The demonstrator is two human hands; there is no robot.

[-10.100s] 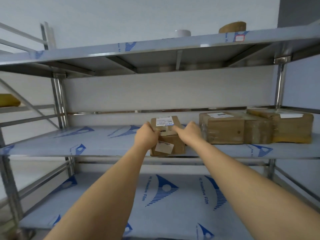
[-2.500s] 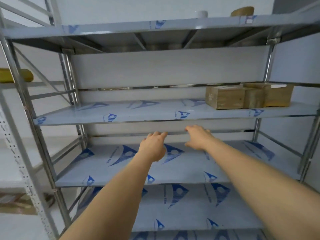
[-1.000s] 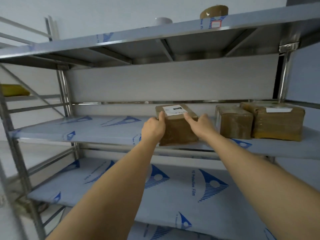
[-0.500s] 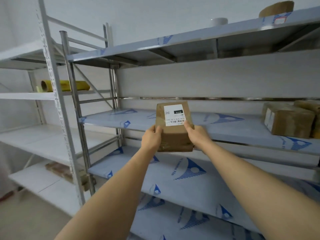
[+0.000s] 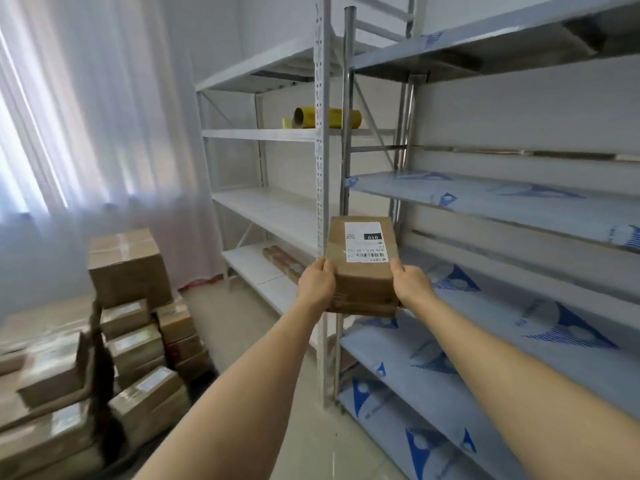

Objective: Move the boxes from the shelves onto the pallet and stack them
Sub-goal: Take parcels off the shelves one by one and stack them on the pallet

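- Box (image 5: 362, 268): brown cardboard, held in the air in front of the person, clear of every shelf. White shipping label (image 5: 364, 241) on its top face, with a black patch and a barcode.
- Left hand (image 5: 317, 284): grips the box's left side near the bottom edge, fingers curled under it, thumb on the upper face.
- Right hand (image 5: 410, 284): grips the right side the same way, fingers clamped round the edge. Both forearms stretched out.
- Steel shelving (image 5: 485, 202) to the right: boards covered in blue-printed protective film. The boards in view carry no boxes.
- White shelving unit (image 5: 273, 202) straight ahead, beyond the box. A yellow roll (image 5: 327, 118) on a cardboard core lies on an upper board; a flat brown item (image 5: 284, 261) lies on a lower board, type unclear.
- Two uprights, one white perforated (image 5: 321, 168) and one steel (image 5: 347, 133), stand directly behind the held box.
- Stacked boxes (image 5: 138, 327) at lower left, several layers, many taped and labelled. One larger box (image 5: 126, 266) sits on top of the stack. This part of the view is blurred; the pallet under them cannot be made out.
- A dark tilted bar (image 5: 93, 348) rises in front of the stack; cannot tell what it is.
- Sheer white curtain (image 5: 86, 116) along the left wall, daylight behind it.
- Floor (image 5: 259, 375): pale tiles between the stack and the shelving.
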